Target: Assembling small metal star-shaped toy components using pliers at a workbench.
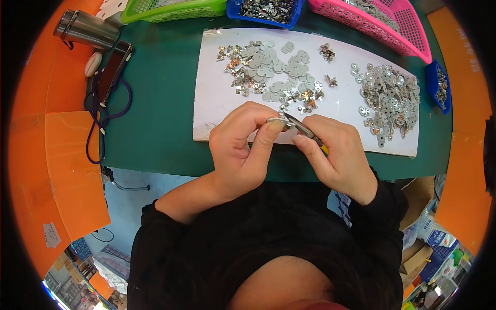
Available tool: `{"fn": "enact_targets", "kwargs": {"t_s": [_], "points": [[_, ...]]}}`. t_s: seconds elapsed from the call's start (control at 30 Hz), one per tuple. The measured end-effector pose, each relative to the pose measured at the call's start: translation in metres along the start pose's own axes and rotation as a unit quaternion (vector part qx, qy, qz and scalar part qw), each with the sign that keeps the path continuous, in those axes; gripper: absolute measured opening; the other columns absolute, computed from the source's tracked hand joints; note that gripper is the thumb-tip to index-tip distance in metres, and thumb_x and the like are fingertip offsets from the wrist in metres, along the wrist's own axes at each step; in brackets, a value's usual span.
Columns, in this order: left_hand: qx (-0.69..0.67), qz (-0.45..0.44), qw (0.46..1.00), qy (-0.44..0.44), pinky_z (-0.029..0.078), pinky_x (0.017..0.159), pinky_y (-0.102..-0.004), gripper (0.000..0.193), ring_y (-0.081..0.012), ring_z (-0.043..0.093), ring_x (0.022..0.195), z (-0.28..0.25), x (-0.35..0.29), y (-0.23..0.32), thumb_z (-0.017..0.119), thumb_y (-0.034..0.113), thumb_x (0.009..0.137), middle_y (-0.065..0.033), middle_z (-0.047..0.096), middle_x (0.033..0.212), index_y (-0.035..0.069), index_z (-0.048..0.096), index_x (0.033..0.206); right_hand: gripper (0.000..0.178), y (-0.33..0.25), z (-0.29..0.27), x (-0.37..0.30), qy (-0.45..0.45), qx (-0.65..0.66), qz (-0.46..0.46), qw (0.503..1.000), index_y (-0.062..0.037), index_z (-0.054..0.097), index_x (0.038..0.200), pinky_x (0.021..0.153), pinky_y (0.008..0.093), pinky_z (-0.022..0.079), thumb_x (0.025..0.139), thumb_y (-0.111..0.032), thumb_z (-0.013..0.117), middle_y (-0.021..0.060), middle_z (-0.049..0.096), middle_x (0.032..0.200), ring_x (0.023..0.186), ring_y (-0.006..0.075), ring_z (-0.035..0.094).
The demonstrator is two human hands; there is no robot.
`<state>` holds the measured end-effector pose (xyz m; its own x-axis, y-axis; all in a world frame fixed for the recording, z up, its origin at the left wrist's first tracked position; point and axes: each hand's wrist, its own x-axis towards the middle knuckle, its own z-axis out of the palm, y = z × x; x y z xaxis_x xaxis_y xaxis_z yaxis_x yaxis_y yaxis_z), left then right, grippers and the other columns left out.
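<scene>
Between the thumb and fingers of my left hand (243, 139) is a small flat metal plate (278, 120), with a little shiny fitting at its edge. My right hand (336, 150) grips a pair of pliers (306, 132) with dark jaws and a bit of yellow handle showing. The plier tips meet the small part at my left fingertips; whether they pinch it I cannot tell. Both hands are over the front edge of a white board (206, 98). Beyond them lie a pile of grey plates (266, 62) and small shiny and coppery fittings (240, 77).
At the board's right is a heap of metal pieces (390, 101). A green basket (175, 14), a blue bin (266, 25) and a pink basket (421, 44) line the back. A smaller blue bin (433, 93) stands right. At left are a steel flask (90, 30) and a corded phone (112, 72).
</scene>
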<state>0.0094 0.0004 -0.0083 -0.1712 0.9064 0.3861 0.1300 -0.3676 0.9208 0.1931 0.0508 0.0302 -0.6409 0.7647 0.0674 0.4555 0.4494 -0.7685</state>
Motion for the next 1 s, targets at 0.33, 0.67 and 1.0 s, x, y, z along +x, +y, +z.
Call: {"fn": "enact_targets", "kwargs": {"t_s": [0.33,0.67,1.0], "points": [[-0.079,-0.023,0.996,0.027,0.049,0.067,-0.0229,0.005,-0.0115,0.062,0.075,0.005,0.003,-0.002,0.062,-0.003,0.094,-0.0101,0.066,0.086,-0.007,0.064,0.095,0.018,-0.002,0.005,0.0,0.013,0.011,0.014,1.0,0.0015,0.059,0.087,0.058,0.0375,0.041,0.093,-0.015,0.062,0.015,0.053,0.071,0.063,0.034,0.053],[-0.075,-0.044,0.996,0.028,0.048,0.064,-0.0228,0.006,-0.0109,0.061,0.071,0.005,0.004,0.0,0.062,-0.002,0.094,-0.0094,0.067,0.082,-0.007,0.065,0.091,0.017,-0.003,0.005,-0.001,0.005,-0.04,0.018,0.999,0.0001,0.06,0.088,0.057,0.0399,0.043,0.093,-0.016,0.063,0.0158,0.055,0.07,0.063,0.0367,0.055],[-0.008,-0.062,0.998,-0.014,0.046,0.062,-0.0254,0.006,-0.0133,0.059,0.067,0.001,0.006,0.0,0.064,0.0,0.092,-0.0095,0.067,0.081,-0.004,0.067,0.093,0.022,0.005,0.012,-0.005,0.09,-0.185,-0.011,0.979,-0.0054,0.057,0.08,0.054,0.042,0.046,0.089,-0.021,0.069,0.0101,0.06,0.071,0.065,0.0308,0.061]]}}
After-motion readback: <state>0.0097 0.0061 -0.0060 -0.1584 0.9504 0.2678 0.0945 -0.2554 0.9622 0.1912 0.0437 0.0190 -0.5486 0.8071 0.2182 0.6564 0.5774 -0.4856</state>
